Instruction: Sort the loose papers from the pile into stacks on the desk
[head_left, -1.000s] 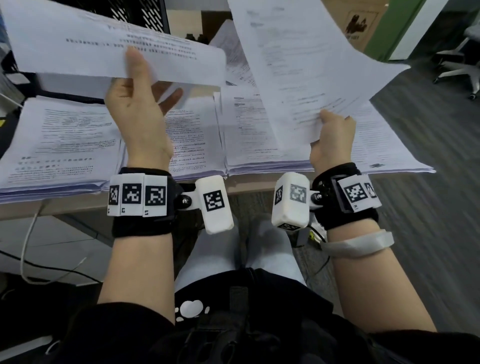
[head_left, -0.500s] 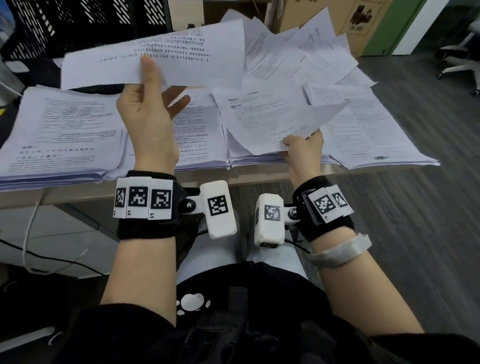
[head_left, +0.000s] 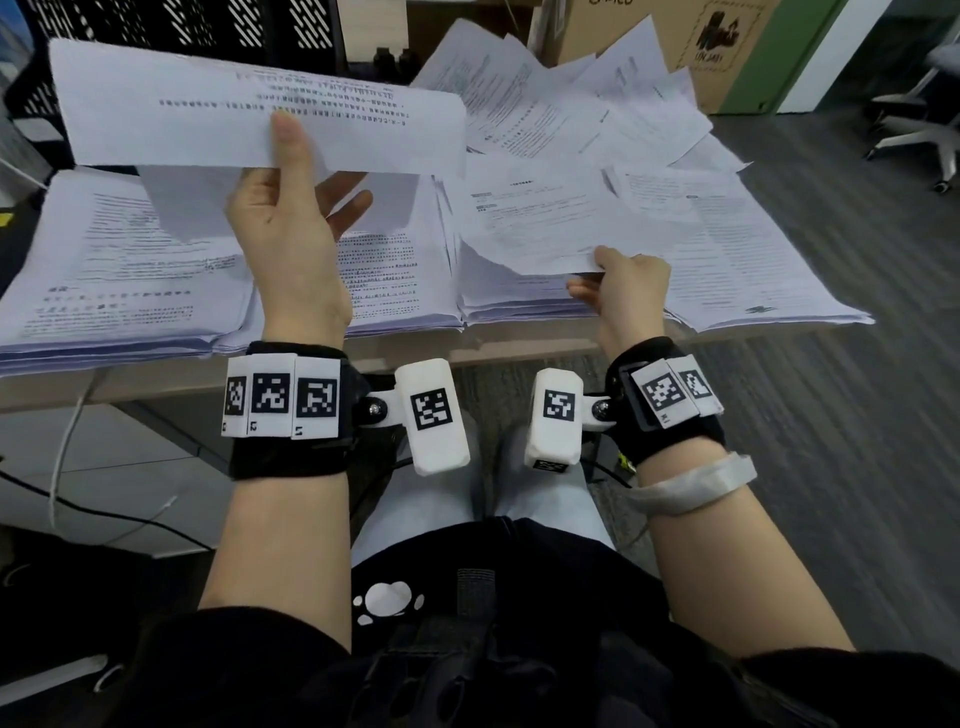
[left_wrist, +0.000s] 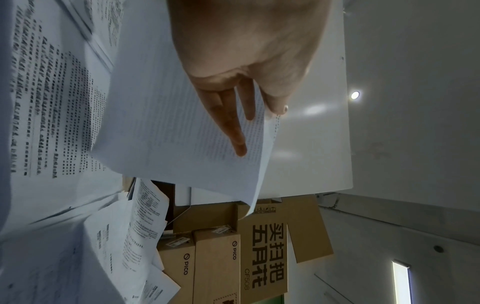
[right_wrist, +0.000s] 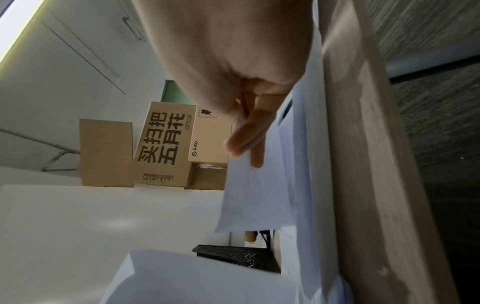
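A printed sheet (head_left: 249, 111) is raised at the upper left of the head view, pinched by the left hand (head_left: 291, 228): thumb on its near face, fingers (left_wrist: 233, 131) straight behind it, as the left wrist view shows. At centre right, the right hand (head_left: 626, 288) pinches the near edge of a second sheet (head_left: 550, 223) just above a stack (head_left: 519, 306) on the desk (head_left: 524, 351). A loose pile (head_left: 587, 109) fans out behind. Only the wrist views show the cardboard boxes' (right_wrist: 166, 142) printing and the ceiling.
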